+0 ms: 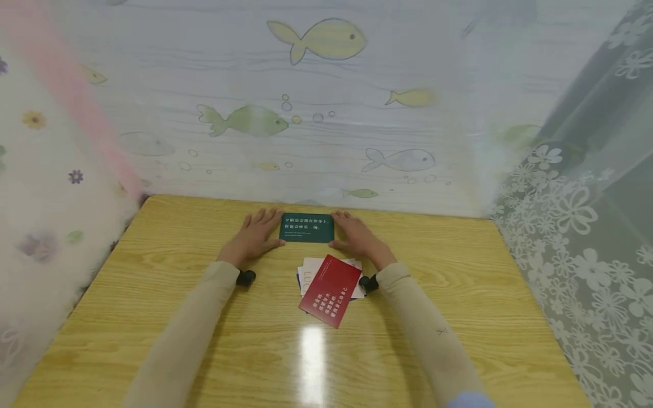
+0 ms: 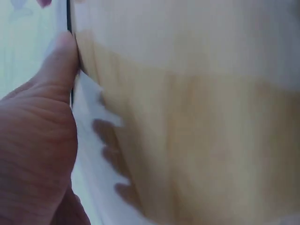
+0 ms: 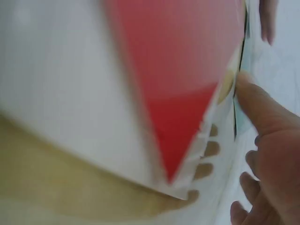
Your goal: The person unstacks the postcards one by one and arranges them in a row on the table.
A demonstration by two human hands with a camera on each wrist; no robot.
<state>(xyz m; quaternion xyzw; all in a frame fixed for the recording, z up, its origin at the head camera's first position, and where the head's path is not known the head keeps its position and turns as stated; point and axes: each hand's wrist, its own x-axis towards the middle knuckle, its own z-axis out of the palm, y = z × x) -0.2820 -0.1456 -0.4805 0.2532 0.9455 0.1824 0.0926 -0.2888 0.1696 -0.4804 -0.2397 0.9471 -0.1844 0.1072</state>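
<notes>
We note a green card [image 1: 306, 228] on the table [image 1: 469, 272], near fish-print cloth [image 1: 326, 141]. Left hand [image 1: 253, 235] and right hand [image 1: 359, 237] touch its opposite ends, thumbs and fingers apart. Nearer us, a red card [image 1: 331, 292] overlaps a white card [image 1: 309, 267].

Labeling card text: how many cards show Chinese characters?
2: green card between the left hand and right hand; red card atop other cards, lower in the head view. The others are partly covered and may carry hidden characters.

Green card [image 1: 306, 233], white-lettered side showing
</notes>
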